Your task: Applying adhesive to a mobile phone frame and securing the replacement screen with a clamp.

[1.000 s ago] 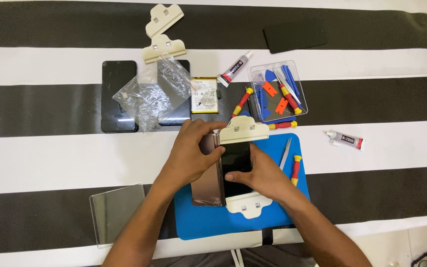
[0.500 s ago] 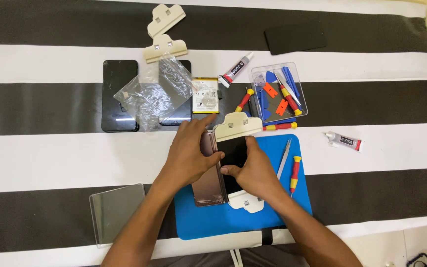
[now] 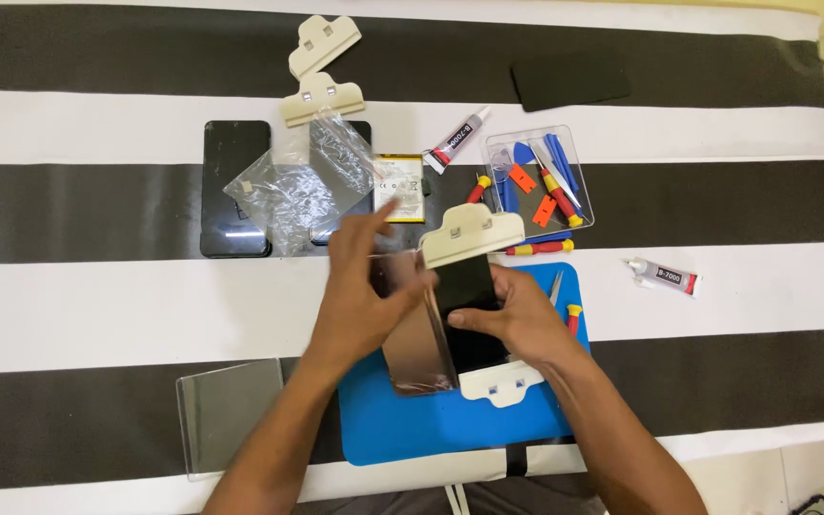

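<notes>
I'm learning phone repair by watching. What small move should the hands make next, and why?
Probably bring the left hand down onto the loose panel to steady it: the hand looks lifted and blurred, while the right hand presses the clamped phone on the blue mat.

A single head-worn camera looks steeply down, fairly near, onto the striped table before the person.

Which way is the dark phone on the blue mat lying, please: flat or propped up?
Flat. The dark phone lies on the blue mat, a cream clip clamped on its top end, the right hand resting on it.
</notes>
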